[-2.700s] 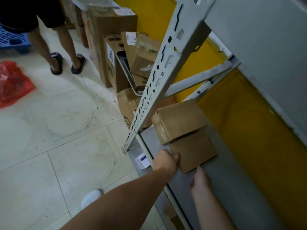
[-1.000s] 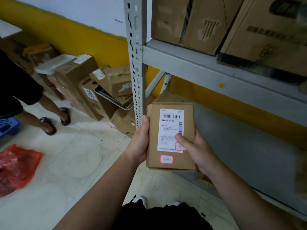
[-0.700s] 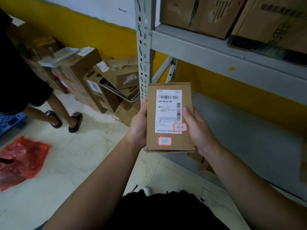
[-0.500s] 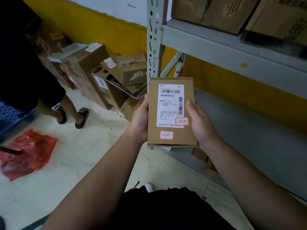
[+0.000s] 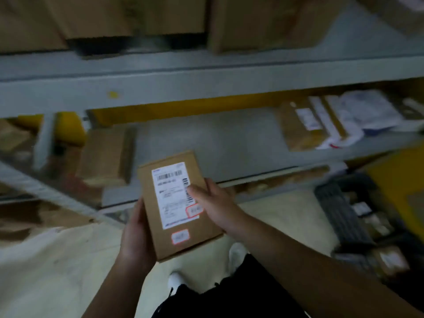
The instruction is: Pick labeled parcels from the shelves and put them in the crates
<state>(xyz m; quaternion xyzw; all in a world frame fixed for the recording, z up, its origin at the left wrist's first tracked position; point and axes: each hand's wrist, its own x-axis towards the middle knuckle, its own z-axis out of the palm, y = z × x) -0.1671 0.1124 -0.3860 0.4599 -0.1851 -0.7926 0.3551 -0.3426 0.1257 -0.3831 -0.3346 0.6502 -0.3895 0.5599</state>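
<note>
The view had swung right since a moment before: the upright post and the other person were gone, and a dark crate had appeared on the floor. Both hands kept gripping the labeled parcel, left hand curled underneath, right hand thumb on its label, before the grey shelf.

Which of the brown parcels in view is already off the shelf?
The labelled parcel gripped by both hands, left and right. The other brown ones, left and right, lie on the lower shelf.
</note>
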